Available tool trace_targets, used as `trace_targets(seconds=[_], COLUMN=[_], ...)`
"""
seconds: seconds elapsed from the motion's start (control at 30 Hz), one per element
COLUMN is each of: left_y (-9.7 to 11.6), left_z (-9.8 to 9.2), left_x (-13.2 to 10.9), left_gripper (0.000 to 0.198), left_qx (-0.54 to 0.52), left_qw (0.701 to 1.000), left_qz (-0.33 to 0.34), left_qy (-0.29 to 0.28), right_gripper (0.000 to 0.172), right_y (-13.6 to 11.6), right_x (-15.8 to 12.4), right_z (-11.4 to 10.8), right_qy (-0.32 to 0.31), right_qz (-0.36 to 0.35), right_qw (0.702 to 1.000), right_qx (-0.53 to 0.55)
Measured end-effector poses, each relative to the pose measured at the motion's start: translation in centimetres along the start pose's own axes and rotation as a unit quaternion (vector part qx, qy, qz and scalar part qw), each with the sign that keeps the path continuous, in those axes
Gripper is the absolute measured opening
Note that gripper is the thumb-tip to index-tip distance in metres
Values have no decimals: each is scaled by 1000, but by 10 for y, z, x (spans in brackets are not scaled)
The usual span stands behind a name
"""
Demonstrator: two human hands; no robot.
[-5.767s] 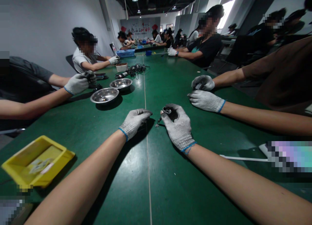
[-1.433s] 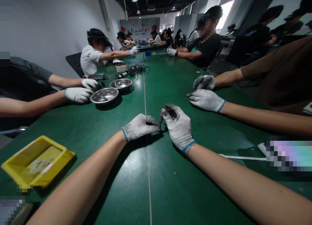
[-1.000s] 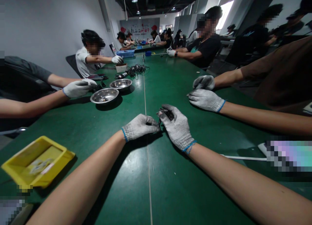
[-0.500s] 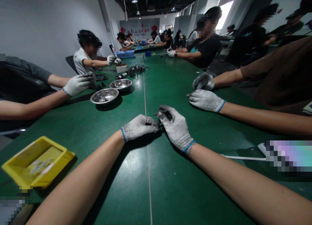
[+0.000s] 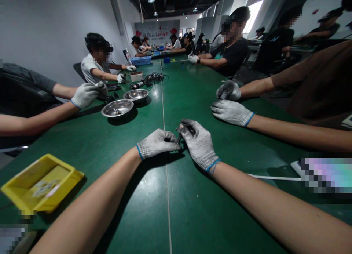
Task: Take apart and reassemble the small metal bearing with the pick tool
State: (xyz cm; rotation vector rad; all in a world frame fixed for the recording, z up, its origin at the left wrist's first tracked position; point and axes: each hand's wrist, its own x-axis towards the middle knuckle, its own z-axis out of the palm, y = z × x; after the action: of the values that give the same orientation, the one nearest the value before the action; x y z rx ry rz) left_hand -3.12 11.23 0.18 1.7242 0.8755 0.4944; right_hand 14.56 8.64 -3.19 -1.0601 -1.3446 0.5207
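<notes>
Both my hands wear white knitted gloves with blue cuffs and grey-stained fingertips. My left hand (image 5: pixel 159 142) pinches the lower end of a small dark metal rod-like part (image 5: pixel 179 138) just above the green table. From the other side, my right hand (image 5: pixel 198 141) closes its fingers round the part's upper end. The part stands roughly upright between the two hands, and most of it is hidden by the gloves, so its exact kind cannot be made out.
A yellow plastic bin (image 5: pixel 49 184) with small pale pieces sits to the left. Two steel bowls (image 5: pixel 117 109) and a heap of black cables (image 5: pixel 152 79) lie farther off. A white cable (image 5: pixel 275 177) is at right. Gloved co-workers' hands (image 5: pixel 233 112) work on both sides.
My right fingers have shifted slightly around the part's top, showing more of its shaft. The left hand stays nearly still. Across the table at left, a co-worker's hands have moved apart.
</notes>
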Motion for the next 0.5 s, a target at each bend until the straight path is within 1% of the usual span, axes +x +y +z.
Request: trace_targets(seconds=[0.23, 0.37, 0.5], left_y=[0, -2, -3], left_z=[0, -2, -3], left_x=[-1, 0, 0], left_gripper=[33, 33, 34], left_qx=[20, 5, 0], left_qw=[1000, 1000, 1000], left_qz=[-2, -15, -16], left_qy=[-2, 1, -6], right_gripper=[44, 44, 39], right_y=[0, -1, -2], right_x=[0, 0, 0], right_z=[0, -1, -2], right_qy=[8, -4, -21], right_qz=[-6, -8, -12], right_qw=[1000, 1000, 999], right_qx=[-8, -20, -22])
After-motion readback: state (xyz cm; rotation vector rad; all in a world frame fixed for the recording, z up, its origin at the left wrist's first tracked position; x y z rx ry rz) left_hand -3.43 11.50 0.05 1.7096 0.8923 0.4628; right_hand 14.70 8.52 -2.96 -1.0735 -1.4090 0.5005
